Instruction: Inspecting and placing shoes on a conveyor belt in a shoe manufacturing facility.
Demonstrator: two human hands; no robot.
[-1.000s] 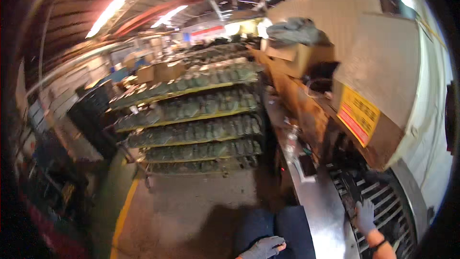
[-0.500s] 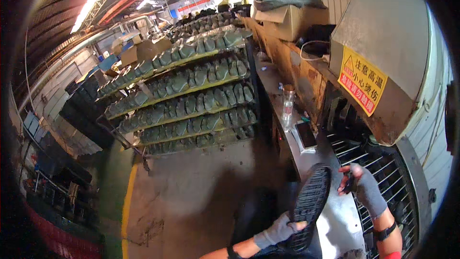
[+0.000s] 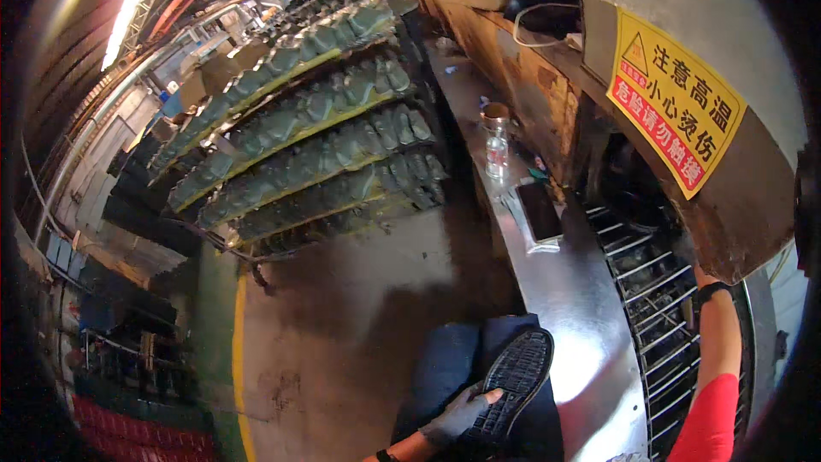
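My left hand (image 3: 460, 417), in a grey fingerless glove, grips a black shoe sole (image 3: 522, 368) near its lower end. The ridged tread faces up, above my knees in dark blue trousers. My right forearm (image 3: 720, 334), with a red sleeve and a black wristband, reaches over a metal bar grate (image 3: 654, 316). The right hand goes in under a hood (image 3: 740, 214) with a yellow and red warning label (image 3: 676, 98). The hood's edge and the shade hide its fingers, so what it touches cannot be seen.
A metal ledge (image 3: 564, 291) beside the grate holds a phone (image 3: 540, 212) and a glass bottle (image 3: 496, 150). Ahead stands a rack (image 3: 321, 120) with several rows of grey shoe forms. A yellow line (image 3: 239, 359) runs along the floor at left.
My right hand has moved forward from beside the sole to under the hood. The left hand has lowered the sole, bringing it toward my knees. The view has tipped downward.
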